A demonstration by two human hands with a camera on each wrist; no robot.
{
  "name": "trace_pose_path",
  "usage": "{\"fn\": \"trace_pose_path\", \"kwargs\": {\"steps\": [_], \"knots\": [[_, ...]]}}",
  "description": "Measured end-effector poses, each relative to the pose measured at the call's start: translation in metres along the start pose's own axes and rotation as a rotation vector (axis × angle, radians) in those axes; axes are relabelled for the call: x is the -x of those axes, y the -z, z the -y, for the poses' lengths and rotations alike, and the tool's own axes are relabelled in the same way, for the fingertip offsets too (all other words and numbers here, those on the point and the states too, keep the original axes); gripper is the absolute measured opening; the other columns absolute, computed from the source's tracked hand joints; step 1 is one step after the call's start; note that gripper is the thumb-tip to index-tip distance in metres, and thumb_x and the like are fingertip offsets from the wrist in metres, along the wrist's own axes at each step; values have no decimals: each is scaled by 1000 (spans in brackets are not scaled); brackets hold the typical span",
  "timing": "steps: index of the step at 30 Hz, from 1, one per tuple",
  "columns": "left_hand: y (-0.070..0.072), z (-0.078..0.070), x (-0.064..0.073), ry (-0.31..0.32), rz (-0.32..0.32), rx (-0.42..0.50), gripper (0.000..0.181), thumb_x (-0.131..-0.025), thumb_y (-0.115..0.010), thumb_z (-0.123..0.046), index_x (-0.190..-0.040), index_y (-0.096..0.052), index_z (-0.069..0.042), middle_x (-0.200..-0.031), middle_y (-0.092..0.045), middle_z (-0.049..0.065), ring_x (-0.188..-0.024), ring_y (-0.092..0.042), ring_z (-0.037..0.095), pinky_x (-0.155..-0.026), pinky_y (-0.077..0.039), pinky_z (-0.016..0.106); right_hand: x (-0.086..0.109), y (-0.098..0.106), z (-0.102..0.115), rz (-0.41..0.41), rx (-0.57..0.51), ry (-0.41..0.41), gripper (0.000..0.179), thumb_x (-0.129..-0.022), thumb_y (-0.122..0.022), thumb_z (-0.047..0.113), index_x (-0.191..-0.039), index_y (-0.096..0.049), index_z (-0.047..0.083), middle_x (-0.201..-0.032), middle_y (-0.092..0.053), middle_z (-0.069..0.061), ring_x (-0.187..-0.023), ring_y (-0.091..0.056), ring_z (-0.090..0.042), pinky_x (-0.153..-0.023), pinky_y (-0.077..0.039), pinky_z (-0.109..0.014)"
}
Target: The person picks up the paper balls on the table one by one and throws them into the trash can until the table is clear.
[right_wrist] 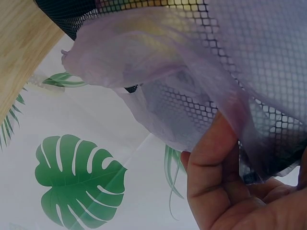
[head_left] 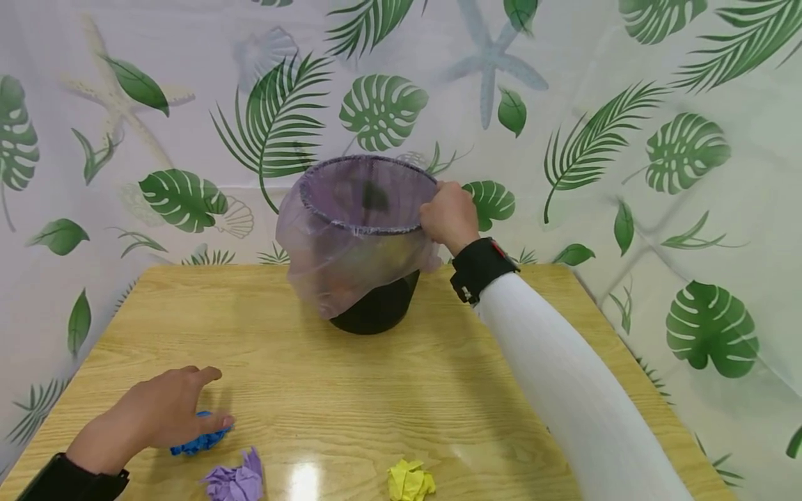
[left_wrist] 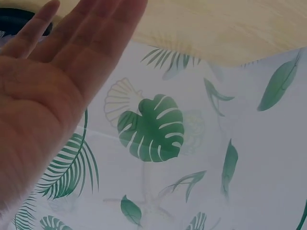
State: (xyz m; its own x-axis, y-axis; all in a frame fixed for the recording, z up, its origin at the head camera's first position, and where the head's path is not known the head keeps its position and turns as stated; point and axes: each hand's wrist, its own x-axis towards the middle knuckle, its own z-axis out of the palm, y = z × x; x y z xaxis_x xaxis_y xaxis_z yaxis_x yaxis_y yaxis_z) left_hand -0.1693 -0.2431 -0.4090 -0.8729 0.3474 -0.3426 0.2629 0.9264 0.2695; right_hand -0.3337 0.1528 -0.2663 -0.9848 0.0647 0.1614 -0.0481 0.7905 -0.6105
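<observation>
A black mesh wastebasket is at the far middle of the table, lined with a thin translucent purple trash bag folded down over its rim. My right hand grips the right side of that rim. In the right wrist view the fingers curl at the rim, against the bag and the mesh. My left hand is over a crumpled blue paper ball, partly covering it in the head view. Its palm and straight fingers show in the left wrist view, holding nothing.
A crumpled purple paper ball and a yellow one lie along the near edge of the wooden table. Behind and beside the table hangs a white cloth printed with green leaves, shells and starfish.
</observation>
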Motion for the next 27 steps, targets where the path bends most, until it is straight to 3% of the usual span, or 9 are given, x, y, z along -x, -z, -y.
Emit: {"fn": "trace_pose_path", "kwargs": {"steps": [5,10,14,20,27], "knots": [[-7,5,0,-11,43,36,85,-83,-78,-54,-143,-52,1,-132,-58,32,-118,-57,51,-89,-49,61,-1,-1,0,-1,8,0,11,-94,-45,3,-92,-55,5,-64,-49,-8,-54,-53,-21,-52,-42,-33],[-15,11,0,-12,53,39,78,-79,-85,-46,-136,-58,0,-121,-65,23,-110,-63,44,-86,-51,58,0,-1,1,6,8,-7,17,-94,-45,3,-101,-61,3,-64,-49,-7,-53,-52,-21,-51,-42,-34],[-19,16,0,13,58,71,65,-78,-88,-39,-128,-63,-5,-113,-67,14,-102,-64,36,-82,-52,53,0,-2,1,7,7,-6,16,-93,-46,3,-99,-60,3,-67,-52,-9,-53,-54,-21,-51,-42,-34],[-25,21,-1,33,41,80,48,-79,-88,-31,-115,-68,-6,-106,-68,9,-94,-65,26,-80,-53,49,1,-1,0,-2,15,2,10,-94,-45,4,-87,-52,7,-67,-50,-9,-55,-52,-22,-53,-41,-34],[-24,23,-4,-5,-27,71,38,-82,-85,-22,-111,-71,-3,-104,-69,9,-94,-66,31,-77,-54,47,0,-1,0,-5,6,0,12,-92,-44,2,-83,-48,8,-68,-48,-9,-55,-50,-22,-53,-39,-34]]}}
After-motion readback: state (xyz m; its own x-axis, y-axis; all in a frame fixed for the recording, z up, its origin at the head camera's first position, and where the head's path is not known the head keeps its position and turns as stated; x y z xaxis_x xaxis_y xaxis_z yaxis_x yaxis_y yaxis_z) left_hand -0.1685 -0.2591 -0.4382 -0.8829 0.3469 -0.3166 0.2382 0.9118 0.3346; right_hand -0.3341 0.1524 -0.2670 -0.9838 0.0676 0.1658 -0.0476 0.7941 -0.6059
